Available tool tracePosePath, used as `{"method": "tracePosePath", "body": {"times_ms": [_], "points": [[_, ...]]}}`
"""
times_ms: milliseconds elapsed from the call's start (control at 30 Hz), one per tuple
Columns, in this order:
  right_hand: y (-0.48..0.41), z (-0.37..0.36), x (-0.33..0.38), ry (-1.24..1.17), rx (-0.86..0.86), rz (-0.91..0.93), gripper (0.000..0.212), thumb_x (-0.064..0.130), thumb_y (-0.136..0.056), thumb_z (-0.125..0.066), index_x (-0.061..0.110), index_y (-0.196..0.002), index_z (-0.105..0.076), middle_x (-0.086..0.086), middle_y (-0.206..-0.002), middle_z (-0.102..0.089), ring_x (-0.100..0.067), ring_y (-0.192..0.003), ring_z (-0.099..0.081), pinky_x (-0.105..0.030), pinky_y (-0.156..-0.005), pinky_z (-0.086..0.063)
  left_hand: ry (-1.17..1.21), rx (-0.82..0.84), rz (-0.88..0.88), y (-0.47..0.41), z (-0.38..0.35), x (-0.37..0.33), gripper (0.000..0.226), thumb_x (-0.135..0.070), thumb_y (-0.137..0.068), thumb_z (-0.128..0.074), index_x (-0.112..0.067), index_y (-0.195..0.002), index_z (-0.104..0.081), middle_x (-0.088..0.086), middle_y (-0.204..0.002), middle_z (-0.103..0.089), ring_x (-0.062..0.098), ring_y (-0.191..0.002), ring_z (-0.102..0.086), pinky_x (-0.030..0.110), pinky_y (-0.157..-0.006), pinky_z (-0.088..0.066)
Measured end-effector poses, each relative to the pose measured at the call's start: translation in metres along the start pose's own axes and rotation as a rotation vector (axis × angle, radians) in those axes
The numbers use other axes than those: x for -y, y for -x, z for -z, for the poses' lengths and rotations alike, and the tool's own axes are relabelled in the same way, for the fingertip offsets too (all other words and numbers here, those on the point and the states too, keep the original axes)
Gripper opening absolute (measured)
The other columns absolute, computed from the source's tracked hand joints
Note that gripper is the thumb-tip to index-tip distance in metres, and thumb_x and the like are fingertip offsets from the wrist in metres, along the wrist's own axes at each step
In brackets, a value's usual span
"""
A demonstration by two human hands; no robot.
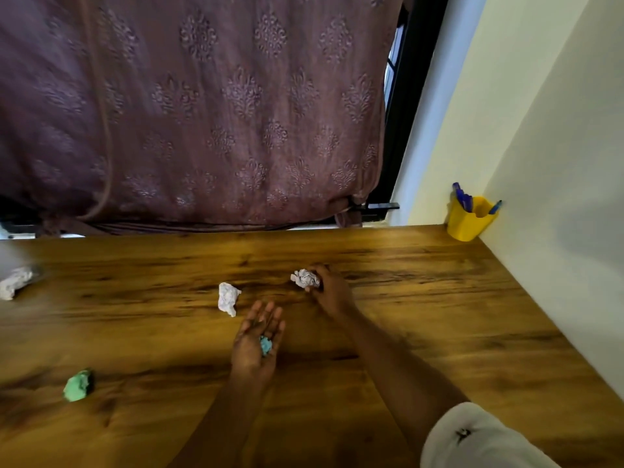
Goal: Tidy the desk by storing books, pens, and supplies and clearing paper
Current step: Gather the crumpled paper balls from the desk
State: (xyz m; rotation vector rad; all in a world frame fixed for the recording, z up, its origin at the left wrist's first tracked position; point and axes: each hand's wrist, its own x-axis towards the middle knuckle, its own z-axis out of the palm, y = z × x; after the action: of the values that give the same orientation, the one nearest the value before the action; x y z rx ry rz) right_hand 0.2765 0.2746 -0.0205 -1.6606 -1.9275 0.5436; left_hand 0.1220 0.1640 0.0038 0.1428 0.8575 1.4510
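Take the yellow pen cup (469, 221) as your marker: it stands in the far right corner of the worktop (439, 298), against the pale wall (557, 163), with blue pens (462, 197) standing in it.

Your right hand (332, 290) is well to the left of the cup and nearer to you. Its fingers (322, 270) curl round a crumpled white ball (305, 278), which sits at the fingertips on the side away from the cup. You cannot tell whether the ball is touching the worktop or is just above it.

Your left hand (258, 336) is farther from the cup again, and closer to you. It is turned palm up with its fingers (266, 315) straight and lying side by side, pinching nothing. A small blue-green wad (265, 345) rests loose in the palm, behind the fingers rather than under them.

Three more pieces lie on the worktop, untouched:
- A second white ball (228, 298) lies just beyond your left fingertips, on the side away from the cup.
- A green ball (78, 386) lies far from the cup, toward the near left.
- A third white ball (15, 282) lies at the left edge of view (about as far from the cup as anything gets).

Left of the cup, a patterned purple curtain (202, 113) hangs behind the worktop's far edge.
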Motion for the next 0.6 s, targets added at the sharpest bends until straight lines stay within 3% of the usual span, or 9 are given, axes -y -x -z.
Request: {"method": "tracePosePath", "body": {"times_ms": [200,300,433,533,600], "points": [[0.044,0.033,0.023,-0.412,-0.231,-0.138,0.039,0.020,-0.078,-0.075,0.018,-0.114,-0.061,0.001,-0.114,-0.059,-0.012,-0.096,-0.060,-0.022,-0.077,-0.049,0.038,0.065,0.046,0.008,-0.006,0.003,0.039,0.001,-0.098,-0.030,-0.017,-0.124,-0.053,0.004,-0.122,-0.061,0.021,-0.113,-0.057,0.037,-0.093,-0.044],[0.081,0.057,0.055,-0.506,-0.160,-0.058,0.038,0.021,-0.077,-0.076,0.024,-0.110,-0.058,0.014,-0.103,-0.062,0.001,-0.090,-0.061,-0.013,-0.072,-0.051,0.047,0.123,0.062,0.016,-0.009,0.005,0.040,-0.004,-0.098,-0.031,-0.018,-0.130,-0.051,0.004,-0.127,-0.061,0.022,-0.118,-0.056,0.038,-0.097,-0.043],[0.115,0.059,0.079,-0.288,-0.013,0.003,0.031,0.025,-0.076,-0.075,0.024,-0.103,-0.060,0.010,-0.101,-0.065,-0.002,-0.088,-0.061,-0.019,-0.073,-0.052,0.111,0.242,0.118,0.029,-0.017,0.008,0.034,-0.021,-0.098,-0.039,-0.016,-0.128,-0.055,0.011,-0.123,-0.064,0.025,-0.106,-0.065,0.037,-0.086,-0.053],[0.126,0.050,0.086,-0.083,0.045,0.063,0.029,0.028,-0.078,-0.071,0.023,-0.105,-0.062,0.005,-0.109,-0.061,-0.009,-0.095,-0.059,-0.023,-0.080,-0.049,0.082,0.250,0.137,0.036,-0.019,0.011,0.044,-0.040,-0.092,-0.045,-0.016,-0.127,-0.057,0.013,-0.124,-0.062,0.030,-0.115,-0.058,0.042,-0.096,-0.046],[0.129,0.046,0.090,-0.012,0.121,0.123,0.028,0.030,-0.082,-0.067,0.023,-0.109,-0.065,0.005,-0.116,-0.058,-0.010,-0.106,-0.053,-0.023,-0.087,-0.046,0.075,0.188,0.129,0.036,-0.013,0.013,0.040,-0.035,-0.093,-0.047,-0.014,-0.126,-0.057,0.014,-0.127,-0.060,0.030,-0.117,-0.056,0.042,-0.098,-0.044]]}}
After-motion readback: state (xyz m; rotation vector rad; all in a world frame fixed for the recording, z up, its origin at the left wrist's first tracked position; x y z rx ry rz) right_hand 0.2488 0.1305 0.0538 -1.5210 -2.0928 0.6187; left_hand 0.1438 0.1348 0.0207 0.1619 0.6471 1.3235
